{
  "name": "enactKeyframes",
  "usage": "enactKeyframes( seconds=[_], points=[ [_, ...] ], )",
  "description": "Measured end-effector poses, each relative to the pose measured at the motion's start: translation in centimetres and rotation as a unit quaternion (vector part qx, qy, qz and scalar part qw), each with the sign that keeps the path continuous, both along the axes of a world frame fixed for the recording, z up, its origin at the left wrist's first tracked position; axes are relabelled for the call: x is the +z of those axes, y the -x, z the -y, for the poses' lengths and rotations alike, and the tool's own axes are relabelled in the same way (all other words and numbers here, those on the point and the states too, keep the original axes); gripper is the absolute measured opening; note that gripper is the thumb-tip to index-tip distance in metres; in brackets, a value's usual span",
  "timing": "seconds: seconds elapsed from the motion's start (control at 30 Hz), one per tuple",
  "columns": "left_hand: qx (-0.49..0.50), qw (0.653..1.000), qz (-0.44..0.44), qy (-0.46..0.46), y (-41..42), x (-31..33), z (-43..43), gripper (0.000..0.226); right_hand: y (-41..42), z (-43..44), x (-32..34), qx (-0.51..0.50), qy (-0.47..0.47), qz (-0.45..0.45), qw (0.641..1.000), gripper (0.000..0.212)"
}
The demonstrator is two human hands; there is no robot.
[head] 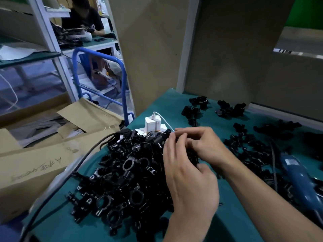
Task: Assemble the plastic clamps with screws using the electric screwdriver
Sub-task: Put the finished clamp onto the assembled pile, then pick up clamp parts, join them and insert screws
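Observation:
A big heap of black plastic clamps [125,173] lies on the green table mat [167,105]. My left hand [188,177] and my right hand [204,145] meet over the heap's right edge, fingers curled around one black clamp piece [192,154] that is mostly hidden between them. Smaller groups of black clamp parts [230,109] lie farther back and to the right. The blue electric screwdriver [300,180] rests on the mat at the right, untouched, its cable running back. No screw can be made out.
A white power strip with a white charger [152,124] sits behind the heap, and a black cable [83,159] runs off the table's left edge. An open cardboard box [43,154] stands to the left. Cardboard panels [236,49] wall the back. Another person works at a far bench.

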State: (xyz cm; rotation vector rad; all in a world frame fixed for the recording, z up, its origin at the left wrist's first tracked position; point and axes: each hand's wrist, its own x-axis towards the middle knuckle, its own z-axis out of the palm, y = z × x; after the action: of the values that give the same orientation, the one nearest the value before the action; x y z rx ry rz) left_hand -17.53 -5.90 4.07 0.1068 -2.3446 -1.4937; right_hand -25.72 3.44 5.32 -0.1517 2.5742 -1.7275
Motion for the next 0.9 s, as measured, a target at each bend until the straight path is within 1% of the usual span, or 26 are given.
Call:
enactKeyframes(
  seconds=[0.2, 0.33, 0.43, 0.5, 0.57, 0.63, 0.7, 0.83, 0.9],
  points=[
    [-0.044, 0.998, -0.002, 0.043, -0.2, -0.7, -2.0, 0.074, -1.9, -5.5, -2.6, -0.096, -0.01, 0.019, 0.995, 0.05],
    [-0.069, 0.997, 0.002, 0.033, -0.3, -1.3, -4.3, 0.071, -3.2, -9.7, -3.6, -0.156, -0.029, 0.045, 0.986, 0.049],
    [-0.101, 0.994, 0.018, 0.031, 0.5, -2.4, -7.1, 0.067, -3.5, -13.1, -3.9, -0.215, -0.09, 0.045, 0.971, 0.042],
    [-0.128, 0.991, 0.044, 0.022, 1.7, -3.2, -9.0, 0.064, -3.3, -14.9, -3.7, -0.237, -0.164, 0.043, 0.957, 0.042],
    [-0.149, 0.985, 0.085, 0.015, 3.5, -3.9, -10.7, 0.062, -2.9, -16.4, -3.4, -0.262, -0.239, 0.054, 0.934, 0.045],
    [-0.154, 0.981, 0.115, 0.017, 5.4, -4.5, -12.1, 0.062, -2.2, -17.5, -3.4, -0.265, -0.285, 0.067, 0.919, 0.05],
    [-0.144, 0.981, 0.127, 0.017, 7.1, -5.2, -13.3, 0.063, -1.4, -18.2, -3.4, -0.26, -0.303, 0.086, 0.912, 0.057],
    [-0.128, 0.982, 0.142, -0.016, 8.2, -6.3, -16.1, 0.067, 1.0, -19.0, -4.1, -0.233, -0.315, 0.104, 0.914, 0.065],
    [-0.134, 0.982, 0.135, 0.02, 8.1, -7.3, -17.3, 0.067, 2.5, -19.4, -4.6, -0.23, -0.346, 0.085, 0.906, 0.063]
  ],
)
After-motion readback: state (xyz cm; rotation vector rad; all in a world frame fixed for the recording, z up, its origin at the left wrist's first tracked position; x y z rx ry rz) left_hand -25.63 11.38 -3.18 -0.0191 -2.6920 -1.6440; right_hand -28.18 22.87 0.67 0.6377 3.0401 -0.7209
